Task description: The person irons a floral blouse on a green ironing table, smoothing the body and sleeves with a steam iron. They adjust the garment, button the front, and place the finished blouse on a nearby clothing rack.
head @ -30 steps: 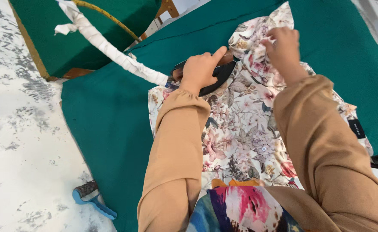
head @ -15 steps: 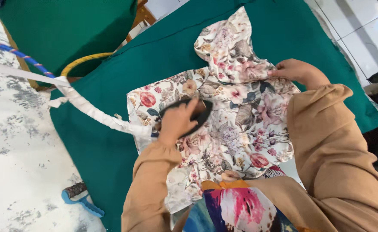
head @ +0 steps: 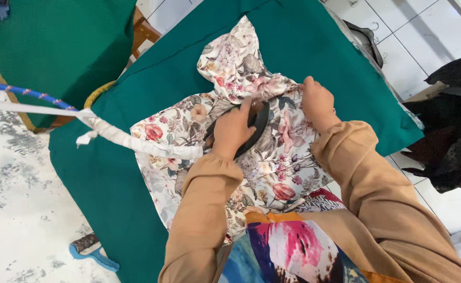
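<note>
A floral fabric piece (head: 230,63) lies spread on a green cloth-covered ironing surface (head: 319,42). My left hand (head: 233,128) grips the handle of a black iron (head: 259,123) that rests on the middle of the fabric. A cord wrapped in white cloth (head: 131,141) runs from the iron off to the left. My right hand (head: 317,102) presses down on the fabric just right of the iron, fingers pinching a fold. Both arms wear tan sleeves.
A second green-covered surface (head: 57,47) with a wooden frame stands at upper left. A blue-handled brush (head: 91,251) lies on the speckled floor at lower left. Dark clothes (head: 450,126) are piled on white tiles at right.
The view has shifted, so the fabric sits more centred. My left hand has kept the iron on the fabric while my right hand moved from the fabric's right edge inward, close to the iron.
</note>
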